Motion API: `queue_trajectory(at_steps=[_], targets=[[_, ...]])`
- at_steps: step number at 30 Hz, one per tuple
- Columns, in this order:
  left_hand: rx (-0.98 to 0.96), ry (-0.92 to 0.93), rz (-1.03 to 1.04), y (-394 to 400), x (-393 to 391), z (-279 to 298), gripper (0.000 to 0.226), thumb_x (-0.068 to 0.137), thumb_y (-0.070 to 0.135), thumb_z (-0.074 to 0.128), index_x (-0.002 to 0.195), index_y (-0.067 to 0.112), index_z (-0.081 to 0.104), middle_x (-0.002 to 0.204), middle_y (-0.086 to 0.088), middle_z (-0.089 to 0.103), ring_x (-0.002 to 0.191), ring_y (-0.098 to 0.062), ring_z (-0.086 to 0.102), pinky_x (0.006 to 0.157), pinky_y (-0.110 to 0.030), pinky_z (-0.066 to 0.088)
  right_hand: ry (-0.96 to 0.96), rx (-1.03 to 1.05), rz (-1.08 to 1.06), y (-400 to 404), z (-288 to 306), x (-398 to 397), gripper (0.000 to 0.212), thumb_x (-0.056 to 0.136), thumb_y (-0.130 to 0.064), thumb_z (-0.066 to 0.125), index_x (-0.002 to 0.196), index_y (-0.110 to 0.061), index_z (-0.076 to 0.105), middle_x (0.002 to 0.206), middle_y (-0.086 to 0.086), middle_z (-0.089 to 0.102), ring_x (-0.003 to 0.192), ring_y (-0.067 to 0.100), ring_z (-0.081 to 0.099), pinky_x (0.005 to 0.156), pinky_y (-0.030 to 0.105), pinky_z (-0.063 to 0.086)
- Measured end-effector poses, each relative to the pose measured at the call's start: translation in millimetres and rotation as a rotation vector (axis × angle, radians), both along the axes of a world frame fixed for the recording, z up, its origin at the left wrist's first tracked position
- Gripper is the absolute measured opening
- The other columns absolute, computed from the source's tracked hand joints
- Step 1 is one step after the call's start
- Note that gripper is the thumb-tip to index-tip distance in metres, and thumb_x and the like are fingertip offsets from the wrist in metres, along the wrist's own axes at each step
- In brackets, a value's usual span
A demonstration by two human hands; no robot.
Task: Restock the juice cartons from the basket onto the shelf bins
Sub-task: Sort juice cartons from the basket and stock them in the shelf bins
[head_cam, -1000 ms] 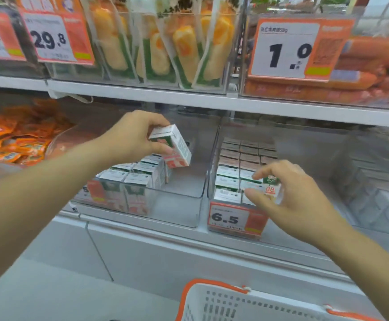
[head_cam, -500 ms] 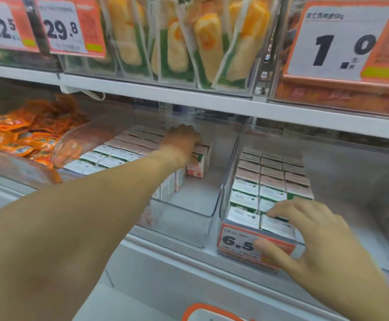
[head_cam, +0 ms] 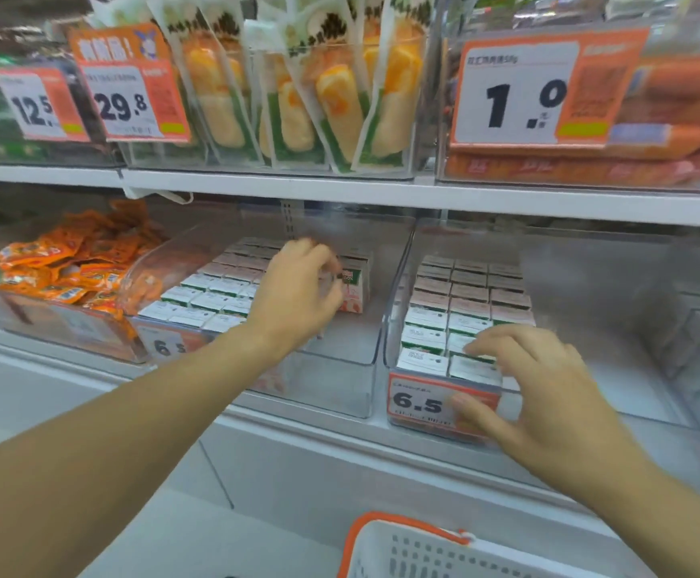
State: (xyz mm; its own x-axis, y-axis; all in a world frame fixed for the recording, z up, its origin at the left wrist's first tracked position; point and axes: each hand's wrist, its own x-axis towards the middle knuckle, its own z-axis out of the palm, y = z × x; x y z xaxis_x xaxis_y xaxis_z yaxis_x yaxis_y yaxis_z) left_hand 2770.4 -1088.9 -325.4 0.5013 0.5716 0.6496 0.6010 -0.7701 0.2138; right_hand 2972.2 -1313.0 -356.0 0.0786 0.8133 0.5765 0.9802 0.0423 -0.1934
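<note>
Juice cartons (head_cam: pixel 444 319), white-topped, fill clear bins; left hand (head_cam: pixel 294 294) loosely curled, right hand (head_cam: pixel 548 394) spread, both holding nothing.

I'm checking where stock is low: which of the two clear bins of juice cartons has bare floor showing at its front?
The left clear plastic bin, under the left hand; its front right corner is bare. The right clear plastic bin is packed to its front price tag.

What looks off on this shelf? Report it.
Nothing is spilled or damaged. Only the left bin looks uneven: juice cartons pack its left side, while its front right floor is bare.
</note>
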Motion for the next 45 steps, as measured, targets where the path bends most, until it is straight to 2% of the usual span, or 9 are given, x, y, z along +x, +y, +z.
queue_trajectory(at_steps=[4, 10, 19, 23, 26, 34, 40, 42, 45], targets=[[-0.179, -0.071, -0.257, -86.2, -21.3, -13.7, 0.012, 0.078, 0.009, 0.071, 0.082, 0.017, 0.063, 0.077, 0.007, 0.056, 0.066, -0.009, 0.051, 0.065, -0.011, 0.036, 0.089, 0.239, 0.158, -44.9, -6.7, -23.0, 0.009, 0.084, -0.015, 0.071, 0.090, -0.013, 0.065, 0.090, -0.002, 0.061, 0.086, 0.015, 0.057, 0.079, 0.028, 0.045], [-0.652, 0.318, -0.587, -202.4, -11.0, -109.9, 0.012, 0.081, 0.021, 0.071, 0.092, 0.017, 0.068, 0.084, 0.009, 0.062, 0.069, -0.011, 0.058, 0.066, -0.019, 0.047, 0.358, -0.527, 0.172, -105.6, -96.5, -6.6, 0.006, 0.083, -0.021, 0.064, 0.085, -0.028, 0.064, 0.070, -0.016, 0.061, 0.067, 0.002, 0.059, 0.063, 0.011, 0.039], [-1.189, 0.690, -0.402, -292.2, 2.5, -300.3, 0.040, 0.091, 0.027, 0.069, 0.126, 0.012, 0.057, 0.128, -0.005, 0.055, 0.118, -0.021, 0.054, 0.103, -0.036, 0.044, 0.476, -1.192, 0.029, -195.6, -229.3, 12.6, 0.030, 0.087, -0.031, 0.073, 0.111, -0.018, 0.062, 0.096, -0.010, 0.056, 0.079, 0.005, 0.051, 0.079, 0.026, 0.044], [-1.228, 0.822, -0.333, -307.8, 0.9, -341.7, 0.051, 0.090, 0.022, 0.069, 0.136, 0.014, 0.050, 0.138, -0.008, 0.050, 0.123, -0.024, 0.053, 0.100, -0.038, 0.047, 0.490, -1.312, 0.018, -213.7, -262.5, 1.7, 0.059, 0.086, -0.034, 0.074, 0.138, -0.028, 0.047, 0.131, -0.001, 0.046, 0.106, 0.016, 0.055, 0.094, 0.036, 0.048], [-1.162, 0.942, -0.330, -309.4, 2.7, -360.5, 0.058, 0.085, 0.024, 0.073, 0.138, 0.019, 0.048, 0.131, -0.004, 0.051, 0.122, -0.025, 0.048, 0.100, -0.038, 0.043, 0.502, -1.355, 0.028, -222.5, -285.3, -6.9, 0.064, 0.083, -0.027, 0.076, 0.139, -0.033, 0.045, 0.132, 0.001, 0.040, 0.096, 0.017, 0.052, 0.093, 0.037, 0.048], [-1.060, 1.159, -0.368, -309.8, 15.1, -390.2, 0.061, 0.078, 0.043, 0.079, 0.128, 0.015, 0.057, 0.125, -0.004, 0.052, 0.118, -0.024, 0.047, 0.101, -0.038, 0.042, 0.623, -1.314, -0.065, -227.2, -307.1, -4.5, 0.035, 0.081, -0.028, 0.078, 0.111, -0.031, 0.061, 0.120, -0.003, 0.046, 0.105, 0.014, 0.051, 0.090, 0.031, 0.046], [-1.103, 1.053, -0.388, -308.1, 12.8, -385.8, 0.058, 0.071, 0.032, 0.087, 0.120, 0.018, 0.061, 0.117, -0.001, 0.058, 0.109, -0.022, 0.049, 0.094, -0.036, 0.045, 0.722, -1.301, -0.154, -229.8, -300.5, 8.6, 0.035, 0.072, -0.013, 0.082, 0.094, -0.028, 0.059, 0.128, -0.003, 0.051, 0.119, 0.018, 0.051, 0.091, 0.029, 0.047], [-1.142, 0.996, -0.354, -310.0, 9.0, -381.1, 0.056, 0.068, 0.026, 0.090, 0.114, 0.018, 0.060, 0.114, 0.000, 0.059, 0.104, -0.021, 0.052, 0.088, -0.034, 0.047, 0.821, -1.268, -0.195, -231.9, -295.9, 11.8, 0.036, 0.072, -0.009, 0.083, 0.093, -0.026, 0.060, 0.122, -0.007, 0.051, 0.109, 0.011, 0.055, 0.081, 0.022, 0.049], [-1.220, 0.933, -0.300, -310.2, 12.2, -366.2, 0.057, 0.068, 0.024, 0.089, 0.114, 0.015, 0.058, 0.115, 0.001, 0.056, 0.102, -0.017, 0.056, 0.082, -0.024, 0.048, 0.919, -1.261, -0.195, -233.1, -284.3, 12.0, 0.033, 0.075, -0.004, 0.082, 0.096, -0.020, 0.063, 0.092, -0.017, 0.045, 0.060, -0.008, 0.053, 0.054, 0.009, 0.041]])
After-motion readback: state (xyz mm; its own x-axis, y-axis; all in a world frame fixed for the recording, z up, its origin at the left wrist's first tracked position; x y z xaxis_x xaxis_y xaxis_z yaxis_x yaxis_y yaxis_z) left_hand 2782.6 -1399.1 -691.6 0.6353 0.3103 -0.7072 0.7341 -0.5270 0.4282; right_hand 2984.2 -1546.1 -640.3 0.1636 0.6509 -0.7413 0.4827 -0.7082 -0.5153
